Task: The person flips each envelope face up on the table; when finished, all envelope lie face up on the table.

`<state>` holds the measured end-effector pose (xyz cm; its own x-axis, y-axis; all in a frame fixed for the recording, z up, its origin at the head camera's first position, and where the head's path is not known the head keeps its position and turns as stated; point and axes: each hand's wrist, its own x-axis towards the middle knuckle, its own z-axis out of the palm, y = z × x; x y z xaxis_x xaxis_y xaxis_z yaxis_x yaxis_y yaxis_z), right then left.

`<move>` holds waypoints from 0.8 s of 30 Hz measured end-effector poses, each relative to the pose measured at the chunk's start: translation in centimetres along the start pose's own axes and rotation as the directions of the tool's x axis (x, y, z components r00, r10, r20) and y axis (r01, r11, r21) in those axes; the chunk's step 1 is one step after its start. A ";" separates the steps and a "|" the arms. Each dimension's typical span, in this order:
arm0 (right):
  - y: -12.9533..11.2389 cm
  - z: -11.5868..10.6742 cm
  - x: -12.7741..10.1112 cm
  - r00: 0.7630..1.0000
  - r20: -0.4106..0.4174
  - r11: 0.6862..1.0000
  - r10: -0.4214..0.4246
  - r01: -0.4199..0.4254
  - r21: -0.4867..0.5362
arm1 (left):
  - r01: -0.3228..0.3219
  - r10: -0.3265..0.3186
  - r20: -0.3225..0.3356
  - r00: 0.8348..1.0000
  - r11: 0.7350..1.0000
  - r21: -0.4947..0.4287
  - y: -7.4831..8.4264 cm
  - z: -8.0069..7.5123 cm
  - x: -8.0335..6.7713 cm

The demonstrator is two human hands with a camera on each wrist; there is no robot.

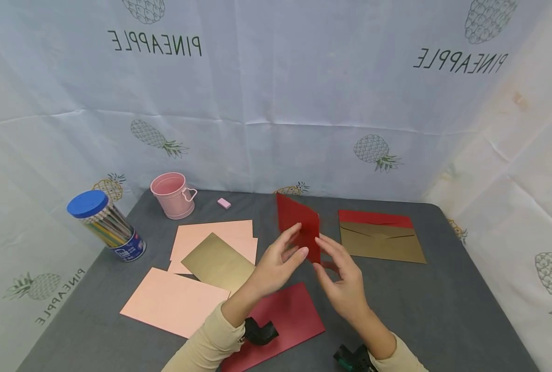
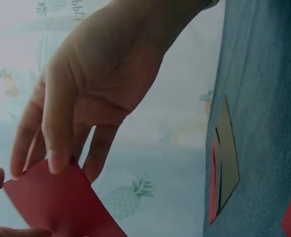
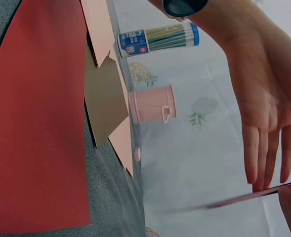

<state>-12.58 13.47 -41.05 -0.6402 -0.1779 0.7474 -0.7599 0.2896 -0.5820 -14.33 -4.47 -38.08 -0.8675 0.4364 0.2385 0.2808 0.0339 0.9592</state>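
A small red card stands upright above the table, both hands at its lower part. My right hand grips its near edge; in the left wrist view the thumb lies on the face and other fingers are behind. Fingertips of my left hand touch the card's left face; those fingers look fairly straight in the right wrist view. There the card appears almost edge-on. Beneath the hands lies a larger dark red sheet, partly covered by the left forearm.
On the right lies a gold envelope with a red strip along its top. Pink sheets and a gold card lie left. Behind them stand a pencil tub with a blue lid, a pink cup and a pink eraser.
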 end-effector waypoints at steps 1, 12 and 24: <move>0.0 0.2 0.1 0.999 0.003 0.998 -0.054 0.054 -0.024 | -0.013 0.013 -0.004 1.000 1.000 -0.021 0.0 0.1 0.0; 0.1 1.4 0.4 0.946 0.090 0.936 -0.311 0.322 -0.145 | -0.073 0.043 -0.125 0.991 0.967 -0.244 -0.5 0.4 -0.6; 1.4 -0.6 0.0 0.967 0.130 0.968 -0.219 0.232 -0.095 | -0.142 0.045 -0.240 0.970 0.903 -0.405 -2.0 -0.2 -0.4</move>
<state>-13.56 14.44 -41.62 -0.4673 -0.3572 0.8087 -0.8733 0.3288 -0.3594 -14.61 -4.84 -40.05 -0.9270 0.2093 0.3112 0.2108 -0.3954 0.8940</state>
